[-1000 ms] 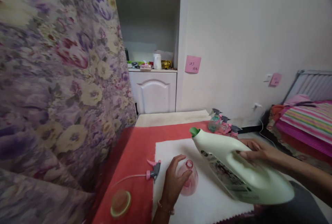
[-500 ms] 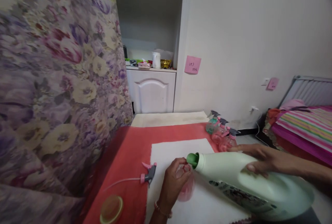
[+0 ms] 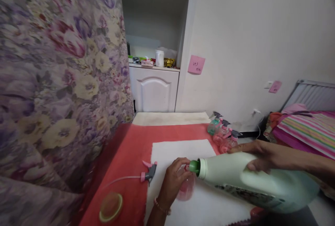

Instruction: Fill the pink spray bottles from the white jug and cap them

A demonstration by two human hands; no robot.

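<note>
Bottle of clear pink plastic [image 3: 186,189] stands on a white cloth [image 3: 213,203], its neck pinched between thumb and fingers of the left hand [image 3: 171,179]. At its mouth sits the green plastic spout [image 3: 194,166] of a large, pale-green plastic jug [image 3: 232,172], tipped nearly level, the right hand [image 3: 265,156] wrapping its handle. A pink-and-grey trigger sprayer [image 3: 150,173] lies left.

left hand [image 3: 175,178] cupped, fingers [image 3: 180,161] curled, right hand [image 3: 263,156] gripping, right forearm [image 3: 307,164] extended
</note>
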